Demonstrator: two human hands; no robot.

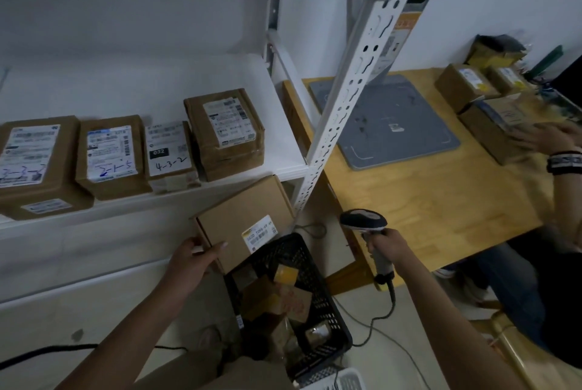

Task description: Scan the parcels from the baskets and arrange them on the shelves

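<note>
Basket (318, 279) by my legs holds more parcels. Left hand (192, 263) grips a box (239, 219) by its corner just above it, right hand (390, 248) is wrapped round the scanner (363, 220). Scan step, I'd say: next aim at that label (259, 232), then box goes on the shelf (283, 150).

A white shelf (285, 166) above the left hand (189, 263) is carrying four labelled parcels (110, 159); a wooden table (425, 200) beyond the right hand (389, 248) is bearing a grey pad (393, 125) and boxes (463, 87).

Parcel labels (228, 121) blurry, illegible.
</note>
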